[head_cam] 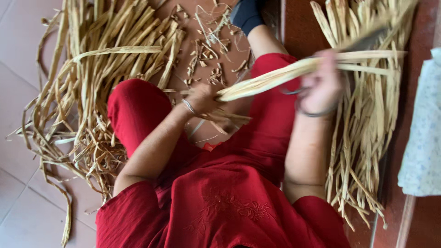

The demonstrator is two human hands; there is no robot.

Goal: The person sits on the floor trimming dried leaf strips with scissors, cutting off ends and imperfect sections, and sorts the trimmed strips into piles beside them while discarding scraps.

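My left hand [205,97] grips the near end of a bundle of long pale dried strips [275,76] that runs up and to the right across my lap. My right hand [321,85], blurred by motion, is closed around the same bundle further along, with what looks like a dark blade or scissors [367,40] in it. Both forearms reach out from red sleeves over my red trousers.
A big loose heap of dried strips [105,59] lies on the floor at the left. Another pile [367,138] lies at the right. Short cut scraps [206,55] litter the brown floor ahead. A pale patterned cloth [425,138] sits at the right edge.
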